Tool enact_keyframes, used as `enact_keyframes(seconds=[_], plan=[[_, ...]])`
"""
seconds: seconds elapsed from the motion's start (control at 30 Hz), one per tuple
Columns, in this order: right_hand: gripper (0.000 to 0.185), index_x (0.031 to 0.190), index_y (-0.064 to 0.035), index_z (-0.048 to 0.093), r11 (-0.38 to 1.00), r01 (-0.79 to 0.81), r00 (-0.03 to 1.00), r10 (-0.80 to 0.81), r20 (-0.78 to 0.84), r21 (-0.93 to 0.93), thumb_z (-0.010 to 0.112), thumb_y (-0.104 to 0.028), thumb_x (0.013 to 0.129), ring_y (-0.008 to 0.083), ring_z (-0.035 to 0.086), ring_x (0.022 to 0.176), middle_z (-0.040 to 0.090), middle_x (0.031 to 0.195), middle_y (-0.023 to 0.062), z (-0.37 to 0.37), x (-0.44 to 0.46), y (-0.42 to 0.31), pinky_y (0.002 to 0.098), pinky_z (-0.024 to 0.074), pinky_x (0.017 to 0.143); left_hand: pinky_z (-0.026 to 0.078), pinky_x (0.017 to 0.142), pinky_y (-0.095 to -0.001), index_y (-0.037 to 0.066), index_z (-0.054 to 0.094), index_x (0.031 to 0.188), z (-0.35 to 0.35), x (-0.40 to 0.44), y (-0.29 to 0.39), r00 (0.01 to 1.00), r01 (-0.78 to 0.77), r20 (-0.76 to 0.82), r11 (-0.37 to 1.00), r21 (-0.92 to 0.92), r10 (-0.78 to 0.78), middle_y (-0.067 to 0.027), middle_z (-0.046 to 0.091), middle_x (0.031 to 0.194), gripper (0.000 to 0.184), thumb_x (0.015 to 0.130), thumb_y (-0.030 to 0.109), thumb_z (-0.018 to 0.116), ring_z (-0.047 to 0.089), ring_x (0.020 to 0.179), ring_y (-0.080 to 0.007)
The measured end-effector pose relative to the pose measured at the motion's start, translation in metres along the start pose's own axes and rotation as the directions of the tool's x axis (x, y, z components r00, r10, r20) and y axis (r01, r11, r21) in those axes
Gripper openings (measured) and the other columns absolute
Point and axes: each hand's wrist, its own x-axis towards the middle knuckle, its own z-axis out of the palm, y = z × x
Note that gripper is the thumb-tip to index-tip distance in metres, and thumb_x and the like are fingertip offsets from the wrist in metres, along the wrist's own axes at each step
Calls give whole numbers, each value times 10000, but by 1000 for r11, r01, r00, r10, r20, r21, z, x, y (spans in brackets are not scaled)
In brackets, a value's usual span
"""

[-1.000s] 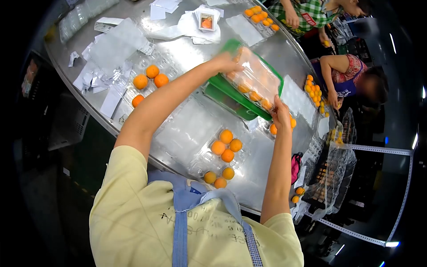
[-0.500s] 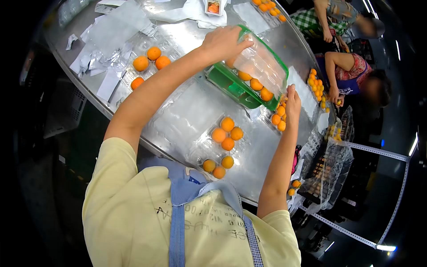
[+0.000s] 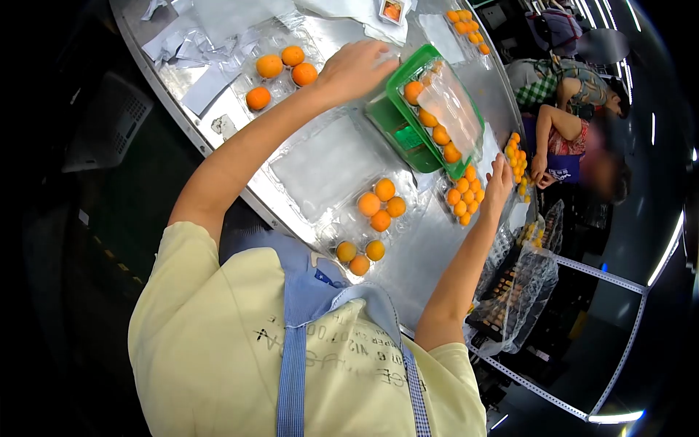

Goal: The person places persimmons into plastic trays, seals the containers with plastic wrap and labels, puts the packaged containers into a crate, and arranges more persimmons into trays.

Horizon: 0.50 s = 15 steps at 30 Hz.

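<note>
A green plastic box [image 3: 404,138] stands at the middle of the metal table, with a clear tray of oranges [image 3: 439,135] lying in its rim under a milky film. My left hand [image 3: 358,69] hovers just beyond the box's upper left corner, fingers outstretched and holding nothing. Off the box's right end, my right hand [image 3: 498,182] is open with its fingers raised, nearest to a clear pack of small oranges [image 3: 464,195]. Closer to my body lies a clear tray with several oranges [image 3: 380,205], some of its cups bare.
Left of the box is another tray with oranges [image 3: 280,69], beside torn paper and plastic scraps [image 3: 193,44]. Packs of fruit line the far side [image 3: 466,30]. Two co-workers stand at the right, one handling fruit [image 3: 540,171]. A plastic-lined crate [image 3: 513,291] stands beyond the table edge.
Both hands have come away from the green box and the fruit tray. The tray now sits in the box's rim, its oranges more exposed. My view has shifted slightly.
</note>
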Motion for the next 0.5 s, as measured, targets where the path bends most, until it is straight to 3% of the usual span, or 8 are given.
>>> enact_keyframes(seconds=[0.3,0.4,0.5], plan=[[478,1255,-50,557,999,-29,998,29,52,16,586,-389,919,143,529,1066,562,1236,51,3,-11,1,297,426,859,481,851,-384,69,543,1190,-3,-14,-7,999,45,17,996,-80,-44,-141,616,1121,477,903,450,552,603,996,-289],[457,1226,34,539,995,-47,999,47,6,88,575,-317,936,207,553,1088,587,1172,146,8,-12,-1,310,434,922,483,851,-383,64,523,1213,4,-11,2,998,67,23,986,-150,-65,-150,610,1131,504,899,457,554,604,1000,-287],[479,1211,44,538,992,-84,996,85,-9,95,584,-339,928,178,570,1000,598,1117,127,11,-6,7,290,464,846,483,854,-380,47,511,1224,17,0,16,997,67,49,969,-236,-57,-166,602,1141,534,894,465,555,603,1010,-290]])
